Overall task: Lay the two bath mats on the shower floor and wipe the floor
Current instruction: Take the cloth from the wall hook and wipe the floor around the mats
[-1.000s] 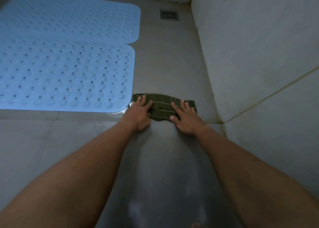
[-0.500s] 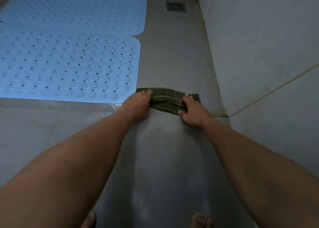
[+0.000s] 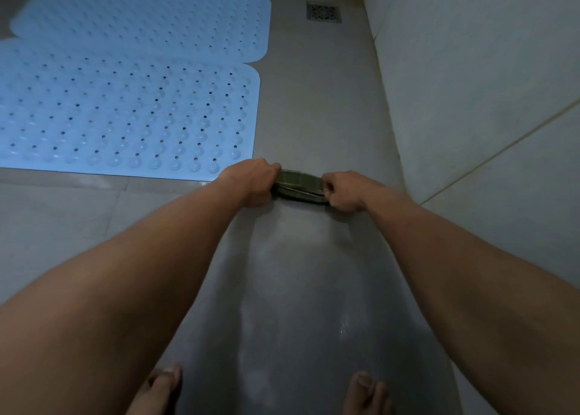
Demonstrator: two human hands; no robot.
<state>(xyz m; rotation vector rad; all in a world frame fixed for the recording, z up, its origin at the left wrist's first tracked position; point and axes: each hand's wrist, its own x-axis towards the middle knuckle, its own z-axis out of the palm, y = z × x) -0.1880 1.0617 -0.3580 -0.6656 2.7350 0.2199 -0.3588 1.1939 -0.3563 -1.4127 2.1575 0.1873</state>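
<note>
Two light blue bath mats lie flat on the grey shower floor at the upper left: the near mat (image 3: 125,116) and the far mat (image 3: 150,19), edge to edge. A folded dark green cloth (image 3: 299,186) rests on the floor just right of the near mat's front corner. My left hand (image 3: 251,180) is shut on the cloth's left end and my right hand (image 3: 343,191) is shut on its right end, both with curled fingers. The floor (image 3: 298,289) between my arms looks damp and streaked.
A tiled wall (image 3: 470,85) rises close on the right, meeting the floor just beyond the cloth. A square metal drain (image 3: 323,12) sits at the far end by the wall. My bare toes (image 3: 364,392) show at the bottom edge.
My hands went from lying flat on the spread cloth to gripping its bunched ends. The cloth has gathered into a narrower strip and come a little toward me.
</note>
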